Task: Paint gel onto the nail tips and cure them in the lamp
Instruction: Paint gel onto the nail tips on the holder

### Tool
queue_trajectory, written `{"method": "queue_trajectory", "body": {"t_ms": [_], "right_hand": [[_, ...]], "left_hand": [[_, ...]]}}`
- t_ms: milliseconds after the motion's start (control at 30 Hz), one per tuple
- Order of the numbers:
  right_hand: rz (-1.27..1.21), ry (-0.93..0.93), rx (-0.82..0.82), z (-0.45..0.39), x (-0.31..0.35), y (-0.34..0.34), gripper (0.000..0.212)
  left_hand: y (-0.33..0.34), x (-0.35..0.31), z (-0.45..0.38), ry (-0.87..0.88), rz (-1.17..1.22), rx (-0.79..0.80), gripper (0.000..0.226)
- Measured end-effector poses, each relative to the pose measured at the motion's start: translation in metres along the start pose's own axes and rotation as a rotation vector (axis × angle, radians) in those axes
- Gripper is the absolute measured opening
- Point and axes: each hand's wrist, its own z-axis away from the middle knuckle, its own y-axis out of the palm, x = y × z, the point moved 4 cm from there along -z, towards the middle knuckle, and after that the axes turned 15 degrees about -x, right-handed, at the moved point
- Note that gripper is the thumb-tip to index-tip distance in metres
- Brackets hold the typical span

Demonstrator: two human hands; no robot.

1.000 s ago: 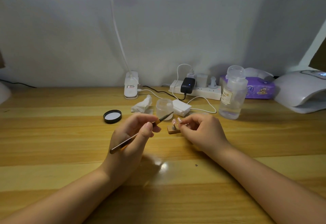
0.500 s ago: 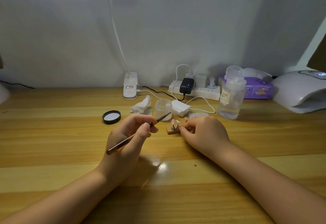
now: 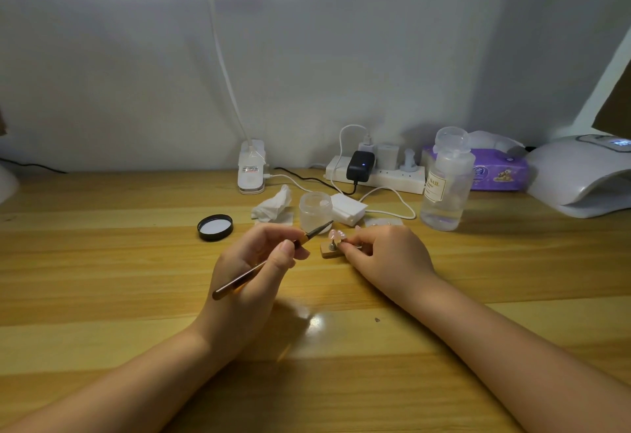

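while the left hand (image 3: pixel 252 272) pinches the brush (image 3: pixel 273 259), right hand (image 3: pixel 382 255) grips the small stand (image 3: pixel 330 252); nail tip (image 3: pixel 336 235) looks light, fragile, so hold the base.

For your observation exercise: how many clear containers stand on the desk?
2: an open frosted jar behind the brush tip, and a tall labelled bottle right of it, before the tissue pack. None seems hidden.
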Motion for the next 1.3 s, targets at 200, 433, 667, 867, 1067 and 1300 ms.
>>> {"method": "queue_trajectory", "body": {"t_ms": [200, 433, 667, 867, 1067, 1300], "right_hand": [[0.008, 0.042, -0.053, -0.001, -0.002, -0.002, 0.023], [0.160, -0.082, -0.095, 0.000, 0.005, -0.012, 0.028], [0.320, -0.091, 0.060, -0.005, 0.000, -0.014, 0.033], [0.098, -0.068, 0.160, -0.003, -0.001, -0.008, 0.028], [0.088, 0.012, 0.026, -0.003, -0.004, -0.004, 0.030], [0.168, -0.001, 0.015, -0.007, -0.003, -0.001, 0.030]], "left_hand": [[0.001, 0.001, 0.001, 0.008, -0.008, 0.000, 0.032], [-0.002, 0.001, 0.000, 0.000, -0.007, -0.010, 0.032], [-0.004, 0.002, 0.000, -0.006, -0.010, -0.009, 0.033], [-0.002, 0.001, 0.001, -0.005, -0.010, -0.003, 0.034], [0.000, 0.000, 0.001, -0.001, -0.011, 0.001, 0.033], [0.001, 0.000, 0.002, -0.005, -0.020, -0.003, 0.031]]}}
